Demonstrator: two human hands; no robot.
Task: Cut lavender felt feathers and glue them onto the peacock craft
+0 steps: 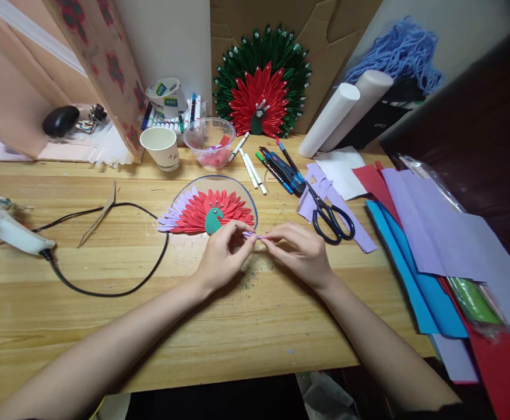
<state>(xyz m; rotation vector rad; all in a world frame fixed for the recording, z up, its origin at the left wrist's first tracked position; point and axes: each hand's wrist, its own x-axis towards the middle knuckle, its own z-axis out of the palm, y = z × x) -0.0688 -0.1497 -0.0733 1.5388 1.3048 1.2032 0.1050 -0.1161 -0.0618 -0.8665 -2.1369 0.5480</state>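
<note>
My left hand [222, 255] and my right hand [301, 251] meet over the middle of the wooden table [106, 326]. Both pinch a small lilac paper petal [253, 235] between their fingertips. Just beyond them lies a half-built paper peacock [206, 214] on a round clear sheet, with red petals, a few lilac petals at its left and a green body. A finished red and green peacock [262, 96] leans against cardboard at the back.
Black scissors [331, 219] lie on lilac paper scraps right of my hands. Coloured paper sheets [433, 245] fill the right edge. Pens [276, 166], a plastic bowl [208, 142] and paper cup [162, 147] stand behind. A glue gun [5, 227] with black cord lies left.
</note>
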